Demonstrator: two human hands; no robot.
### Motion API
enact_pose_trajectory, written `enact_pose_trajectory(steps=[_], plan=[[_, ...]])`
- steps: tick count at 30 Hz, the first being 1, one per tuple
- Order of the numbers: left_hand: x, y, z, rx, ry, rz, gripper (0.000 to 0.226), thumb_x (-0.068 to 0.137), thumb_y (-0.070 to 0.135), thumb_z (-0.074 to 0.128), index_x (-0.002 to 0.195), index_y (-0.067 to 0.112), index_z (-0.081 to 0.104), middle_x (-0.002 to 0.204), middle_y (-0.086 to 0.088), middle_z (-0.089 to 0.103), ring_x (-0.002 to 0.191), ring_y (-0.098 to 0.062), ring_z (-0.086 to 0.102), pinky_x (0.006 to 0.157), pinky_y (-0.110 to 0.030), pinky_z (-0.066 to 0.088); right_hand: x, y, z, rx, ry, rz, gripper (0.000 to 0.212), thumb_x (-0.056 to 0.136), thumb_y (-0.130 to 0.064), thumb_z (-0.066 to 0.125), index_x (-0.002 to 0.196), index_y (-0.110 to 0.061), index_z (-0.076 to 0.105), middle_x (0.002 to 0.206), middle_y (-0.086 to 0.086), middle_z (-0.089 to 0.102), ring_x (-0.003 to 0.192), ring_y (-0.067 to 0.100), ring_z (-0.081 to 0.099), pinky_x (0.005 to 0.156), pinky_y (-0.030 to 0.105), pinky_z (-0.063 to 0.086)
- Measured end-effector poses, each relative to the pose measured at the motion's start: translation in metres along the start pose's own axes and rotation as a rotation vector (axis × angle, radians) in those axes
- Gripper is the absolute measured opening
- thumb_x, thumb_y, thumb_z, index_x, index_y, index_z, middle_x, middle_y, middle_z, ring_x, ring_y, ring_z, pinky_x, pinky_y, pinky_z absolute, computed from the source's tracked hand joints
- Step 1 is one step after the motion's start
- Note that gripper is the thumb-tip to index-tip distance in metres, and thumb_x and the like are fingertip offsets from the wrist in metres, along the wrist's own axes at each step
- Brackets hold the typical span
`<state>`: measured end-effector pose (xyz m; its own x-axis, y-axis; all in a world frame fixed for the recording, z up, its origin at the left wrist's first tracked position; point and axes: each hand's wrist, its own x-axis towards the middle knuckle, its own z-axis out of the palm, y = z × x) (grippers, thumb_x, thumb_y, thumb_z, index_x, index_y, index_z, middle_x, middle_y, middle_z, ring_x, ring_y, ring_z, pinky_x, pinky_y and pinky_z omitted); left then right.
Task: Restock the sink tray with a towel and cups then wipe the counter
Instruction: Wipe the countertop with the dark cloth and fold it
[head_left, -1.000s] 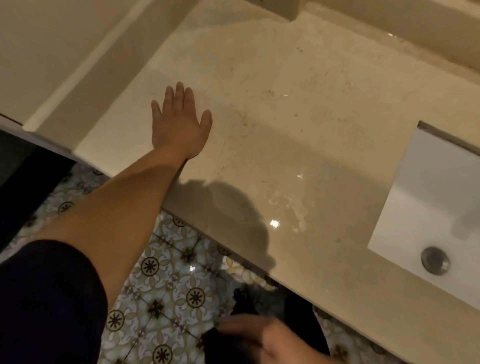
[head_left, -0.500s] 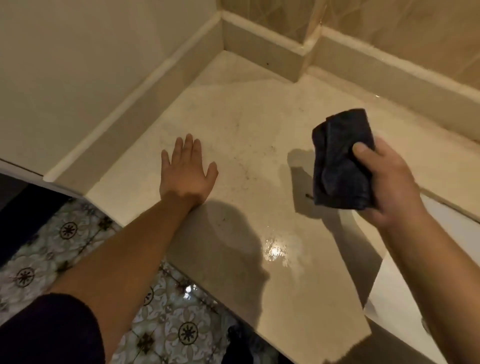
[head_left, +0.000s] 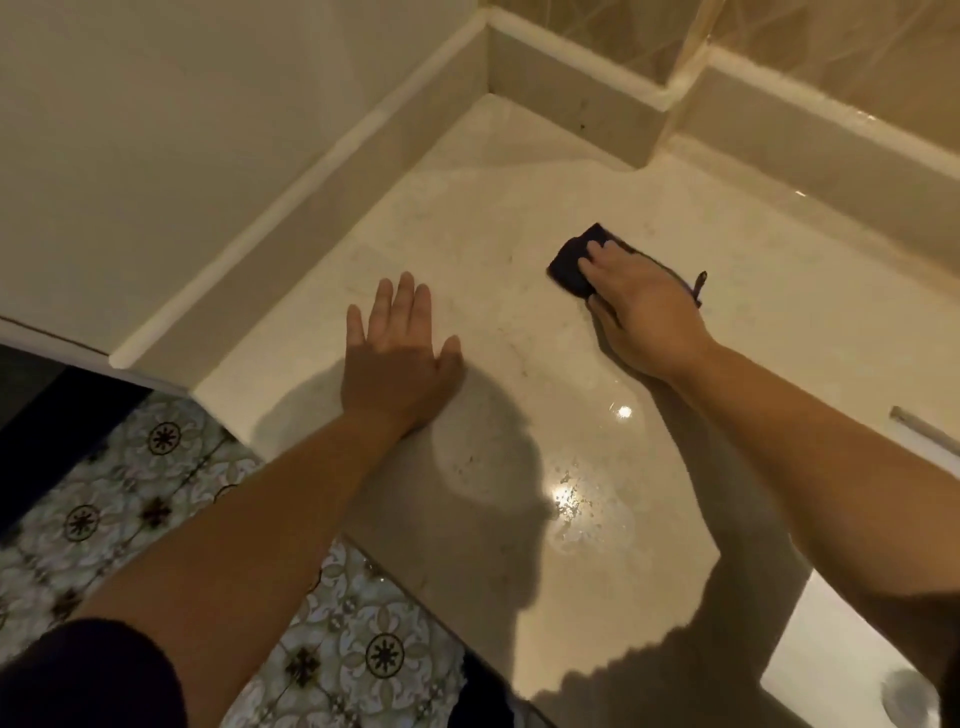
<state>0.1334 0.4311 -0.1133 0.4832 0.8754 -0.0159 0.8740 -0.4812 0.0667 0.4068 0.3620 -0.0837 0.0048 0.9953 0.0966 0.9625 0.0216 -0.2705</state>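
Note:
My right hand (head_left: 641, 312) presses a folded dark cloth (head_left: 574, 260) flat onto the beige stone counter (head_left: 519, 182), toward the back corner. Only the cloth's far end and a small loop by my wrist show; my palm covers the remainder. My left hand (head_left: 397, 358) lies flat on the counter near its front left edge, fingers spread, holding nothing. No tray, towel or cups are in view.
A white sink (head_left: 841, 654) with a metal drain (head_left: 906, 701) is set into the counter at bottom right. Raised stone ledges (head_left: 571, 109) border the counter at the back and left. Wet patches (head_left: 571, 499) shine near the front edge. Patterned floor tiles (head_left: 156, 493) lie below.
My right hand came up from below the counter with the dark cloth, carried it over the counter, and now presses it down near the back. My left hand stayed flat.

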Motion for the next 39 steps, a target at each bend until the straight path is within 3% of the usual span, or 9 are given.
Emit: enact_pose_trajectory(steps=[4,8,15,19,22,26,31,36,39], plan=[[0.000,0.002,0.000,-0.011,-0.019,-0.021,0.070,0.096,0.048,0.023,0.153,0.007,0.029,0.163,-0.014,0.023,0.150,-0.032,0.019,0.118,-0.057,0.015,-0.092,-0.093,0.017,0.177,-0.068,-0.247,0.045,0.075,0.002,0.075,0.119,0.002,0.065,0.128,0.024,0.061,0.116,0.043,0.059,0.092,0.056,0.050],[0.003,-0.001,0.000,0.013,-0.123,-0.027,0.076,0.095,0.056,0.007,0.157,0.013,0.008,0.167,-0.007,0.001,0.153,-0.026,-0.002,0.121,-0.053,0.003,-0.170,-0.154,0.038,0.541,-0.195,-0.247,0.038,0.089,-0.002,0.066,0.126,0.000,0.061,0.138,0.017,0.055,0.133,0.025,0.045,0.111,0.049,0.036],[-0.001,-0.001,-0.004,0.021,-0.132,-0.008,0.074,0.098,0.055,0.007,0.157,0.010,0.005,0.167,-0.009,0.000,0.152,-0.027,-0.004,0.121,-0.055,0.002,-0.238,-0.214,0.050,0.456,-0.130,-0.265,0.033,0.091,-0.018,0.054,0.120,-0.014,0.068,0.132,0.004,0.062,0.128,0.016,0.052,0.107,0.031,0.036],[-0.004,-0.001,-0.007,0.012,-0.141,0.000,0.071,0.100,0.051,0.011,0.157,0.008,0.007,0.167,-0.010,0.001,0.152,-0.028,-0.003,0.121,-0.055,0.001,-0.249,-0.233,0.026,0.973,-0.336,0.059,0.031,0.097,-0.012,0.053,0.125,-0.013,0.066,0.130,0.003,0.064,0.119,0.005,0.057,0.100,0.022,0.044],[-0.013,0.006,-0.019,0.034,-0.160,0.020,0.064,0.103,0.043,0.017,0.157,0.008,0.011,0.166,-0.011,0.004,0.152,-0.028,-0.002,0.121,-0.055,0.001,-0.253,-0.232,-0.003,1.488,-0.512,0.597,0.029,0.099,-0.013,0.051,0.123,-0.018,0.066,0.122,0.011,0.068,0.115,0.026,0.062,0.098,0.034,0.050],[-0.053,0.030,-0.057,-0.260,-0.180,0.152,0.054,0.106,0.036,0.029,0.155,0.012,0.023,0.164,-0.008,0.018,0.151,-0.024,0.011,0.122,-0.045,0.006,-0.261,-0.213,-0.040,1.834,-0.355,0.905,0.033,0.094,-0.011,0.054,0.125,-0.002,0.061,0.128,0.031,0.058,0.122,0.048,0.051,0.106,0.055,0.039],[-0.125,0.061,-0.134,-1.012,-0.577,0.087,0.041,0.100,0.048,0.044,0.117,0.020,0.068,0.114,0.002,0.072,0.105,-0.018,0.067,0.089,-0.033,0.051,-0.262,-0.202,-0.122,1.395,-0.096,0.660,0.030,0.089,-0.031,0.059,0.117,-0.025,0.069,0.117,0.004,0.070,0.107,0.024,0.065,0.088,0.034,0.052],[-0.150,0.086,-0.201,-0.965,-0.830,0.211,0.067,0.098,0.065,0.028,0.084,0.020,0.075,0.081,0.004,0.076,0.080,-0.012,0.070,0.096,-0.042,0.047,-0.265,-0.209,-0.187,0.706,0.010,0.310,0.032,0.098,-0.037,0.040,0.122,-0.041,0.060,0.113,-0.019,0.066,0.100,0.003,0.060,0.079,0.017,0.045],[-0.153,0.100,-0.221,-0.961,-1.005,0.263,0.060,0.097,0.064,0.034,0.105,0.020,0.074,0.099,0.002,0.078,0.096,-0.014,0.072,0.104,-0.047,0.041,-0.269,-0.208,-0.202,0.533,0.102,0.181,0.033,0.100,-0.023,0.041,0.127,-0.024,0.060,0.119,-0.007,0.062,0.105,0.009,0.058,0.085,0.022,0.045]])
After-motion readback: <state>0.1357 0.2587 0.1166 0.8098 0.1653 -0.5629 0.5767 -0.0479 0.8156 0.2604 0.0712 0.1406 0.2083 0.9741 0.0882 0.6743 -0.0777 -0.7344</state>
